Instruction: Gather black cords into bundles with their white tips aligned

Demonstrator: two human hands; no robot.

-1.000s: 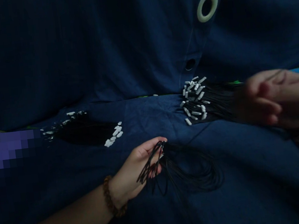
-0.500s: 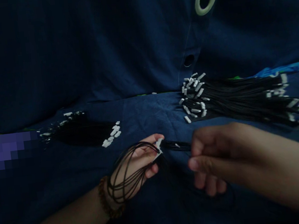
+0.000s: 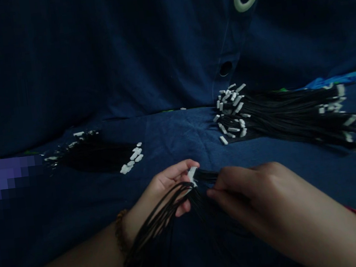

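My left hand [image 3: 171, 188] pinches a white connector [image 3: 192, 175] with black wires running out of it on both sides. Some of those wires [image 3: 161, 210] trail over the palm and hang down past the wrist; others drop below the connector. Close on the right, my right hand [image 3: 249, 194] is closed on the stretch of black wires [image 3: 207, 176] leaving the connector's other side. Its fingertips are partly hidden behind the back of the hand.
On the dark blue cloth [image 3: 178, 133], a bundle of black cables [image 3: 100, 155] with white connectors lies at left. A larger cable bundle [image 3: 285, 115] lies at right. Behind hangs a blue curtain with a pale ring [image 3: 240, 4]. Blue material [image 3: 345, 78] shows at far right.
My right hand has moved left, nearer the connector, and turned so its back shows more. The loop of wires over my left hand has opened out and now hangs down past the wrist.
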